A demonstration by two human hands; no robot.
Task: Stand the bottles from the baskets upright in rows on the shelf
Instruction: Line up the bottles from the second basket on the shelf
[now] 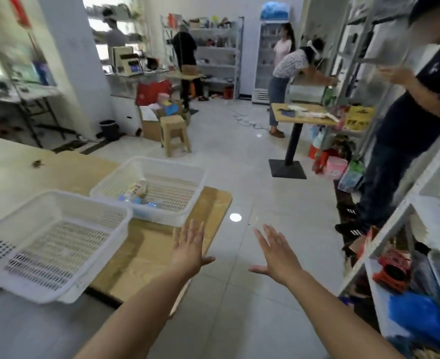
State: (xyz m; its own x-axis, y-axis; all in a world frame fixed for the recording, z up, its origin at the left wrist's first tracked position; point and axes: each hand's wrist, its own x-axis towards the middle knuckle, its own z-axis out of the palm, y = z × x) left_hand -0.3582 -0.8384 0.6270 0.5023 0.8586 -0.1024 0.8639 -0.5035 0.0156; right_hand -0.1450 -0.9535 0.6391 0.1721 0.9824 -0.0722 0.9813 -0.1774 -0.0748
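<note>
Both hands, left (189,251) and right (278,257), hover flat-fingered near two white baskets (162,216) on a wooden table (213,203).

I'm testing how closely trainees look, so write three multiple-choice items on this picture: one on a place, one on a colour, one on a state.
1. Of the near basket and the far basket on the table, the bottles lie in:
A. the near one
B. the far one
C. neither

2. Both baskets are:
A. white
B. blue
C. red

3. The left hand and the right hand are:
A. both gripping a bottle
B. both holding one basket
C. both open, holding nothing

Key:
1 B: bottles show only through the far basket's mesh.
2 A: both have white walls.
3 C: the fingers are spread, with nothing in them.
</note>
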